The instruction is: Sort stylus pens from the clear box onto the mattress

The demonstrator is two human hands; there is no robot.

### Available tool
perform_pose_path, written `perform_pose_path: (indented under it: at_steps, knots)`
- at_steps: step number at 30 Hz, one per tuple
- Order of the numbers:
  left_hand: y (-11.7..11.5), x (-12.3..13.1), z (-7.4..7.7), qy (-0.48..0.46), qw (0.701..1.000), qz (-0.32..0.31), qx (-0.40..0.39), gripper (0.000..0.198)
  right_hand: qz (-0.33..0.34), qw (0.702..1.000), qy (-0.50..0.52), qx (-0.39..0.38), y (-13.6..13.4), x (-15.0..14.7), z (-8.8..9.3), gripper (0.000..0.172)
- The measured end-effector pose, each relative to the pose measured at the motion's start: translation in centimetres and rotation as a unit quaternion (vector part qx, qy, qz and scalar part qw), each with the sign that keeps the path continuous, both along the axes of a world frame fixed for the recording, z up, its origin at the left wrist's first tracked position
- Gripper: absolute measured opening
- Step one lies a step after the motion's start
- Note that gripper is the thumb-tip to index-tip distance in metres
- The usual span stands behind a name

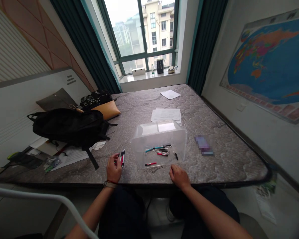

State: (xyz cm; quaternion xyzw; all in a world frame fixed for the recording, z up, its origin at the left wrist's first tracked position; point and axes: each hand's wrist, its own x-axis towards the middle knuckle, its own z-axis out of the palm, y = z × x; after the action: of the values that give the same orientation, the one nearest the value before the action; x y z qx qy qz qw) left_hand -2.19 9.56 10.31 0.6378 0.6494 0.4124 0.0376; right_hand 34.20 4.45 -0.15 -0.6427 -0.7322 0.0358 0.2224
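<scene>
Two or three pens (122, 158) stand close together on the mattress, left of a clear plastic box (139, 149). My left hand (114, 167) is beside them, its fingers partly spread and its fingertips at the pens' left side; whether it grips one cannot be made out. Inside the box lie several pens, among them a blue one (154, 149), a red one (150, 164) and a short black one (176, 156). My right hand (179, 176) rests at the box's front right edge with its fingers curled; what they hold, if anything, is hidden.
Paper sheets (165, 114) lie behind the box, with another sheet (170, 94) farther back. On the left are a black backpack (67, 127) and an orange pouch (108, 110). A blurred purple object (203, 145) lies right of the box.
</scene>
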Motion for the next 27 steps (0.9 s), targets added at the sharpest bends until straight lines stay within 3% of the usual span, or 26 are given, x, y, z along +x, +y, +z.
perform_pose_path:
  at_steps: [2, 4, 6, 8, 13, 16, 22, 27]
  knots:
    - [-2.0, 3.3, 1.2, 0.007, 0.995, -0.102, 0.012, 0.023, 0.000, 1.000, 0.001, -0.002, 0.0, 0.0, 0.0, 0.013]
    - [-3.4, 6.3, 1.4, 0.024, 0.976, -0.214, -0.017, 0.019, 0.001, 1.000, 0.000, -0.005, 0.0, 0.0, 0.0, 0.013]
    - [-3.8, 9.0, 0.5, 0.034, 0.957, -0.280, -0.071, 0.023, 0.000, 1.000, -0.002, -0.008, 0.0, 0.0, 0.0, 0.013]
    - [-3.3, 11.1, -1.3, 0.059, 0.944, -0.309, -0.099, 0.027, -0.002, 1.000, -0.003, -0.010, 0.0, -0.1, -0.1, 0.012]
    - [-0.8, 13.7, -6.8, 0.161, 0.937, -0.287, -0.121, 0.044, -0.006, 1.000, -0.010, -0.009, 0.0, -0.2, -0.3, 0.010]
    - [0.1, 14.0, -8.5, 0.193, 0.938, -0.260, -0.123, 0.038, -0.012, 1.000, -0.016, -0.008, 0.0, -0.2, -0.3, 0.010]
    - [0.2, 14.1, -8.3, 0.164, 0.947, -0.246, -0.126, 0.019, -0.009, 1.000, -0.019, -0.009, -0.1, -0.1, -0.2, 0.008]
    - [-0.2, 15.4, -7.3, 0.030, 0.963, -0.240, -0.120, 0.016, -0.005, 1.000, -0.019, -0.007, -0.2, -0.2, -0.2, 0.009]
